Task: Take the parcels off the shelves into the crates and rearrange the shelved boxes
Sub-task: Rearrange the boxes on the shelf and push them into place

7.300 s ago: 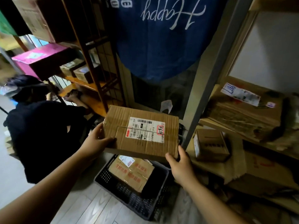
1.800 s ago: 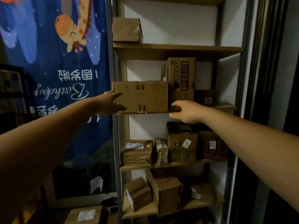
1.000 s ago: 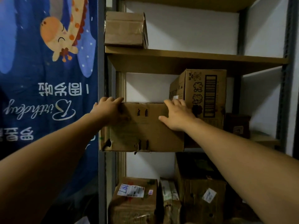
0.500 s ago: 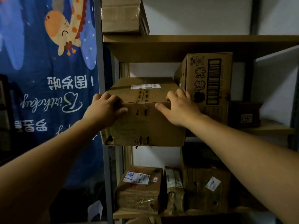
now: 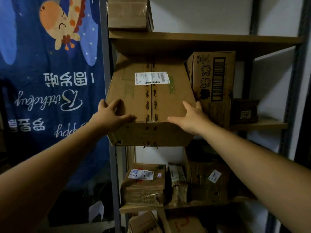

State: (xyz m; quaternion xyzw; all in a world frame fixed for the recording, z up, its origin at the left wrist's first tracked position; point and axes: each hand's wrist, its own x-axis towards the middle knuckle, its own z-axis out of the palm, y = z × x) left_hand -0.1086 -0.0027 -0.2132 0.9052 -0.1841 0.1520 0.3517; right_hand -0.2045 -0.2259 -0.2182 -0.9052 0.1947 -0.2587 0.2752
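A large brown cardboard box (image 5: 151, 98) with a white shipping label on its top juts out from the middle shelf (image 5: 259, 125), tilted toward me. My left hand (image 5: 111, 115) grips its near left corner, thumb along the front top edge. My right hand (image 5: 190, 118) grips the near right corner, fingers up the box's right side. To its right a tall box (image 5: 213, 84) with a barcode stands upright on the same shelf.
The shelf above (image 5: 202, 39) carries a taped box (image 5: 127, 12). Lower shelves hold several labelled parcels (image 5: 144, 184). A small dark box (image 5: 244, 113) sits at the middle shelf's right. A blue birthday banner (image 5: 50, 81) hangs left of the grey shelf post (image 5: 107, 81).
The box has slid farther out of the shelf toward me and tipped, so its top and label now show. Both hands shifted from its front face to its near corners.
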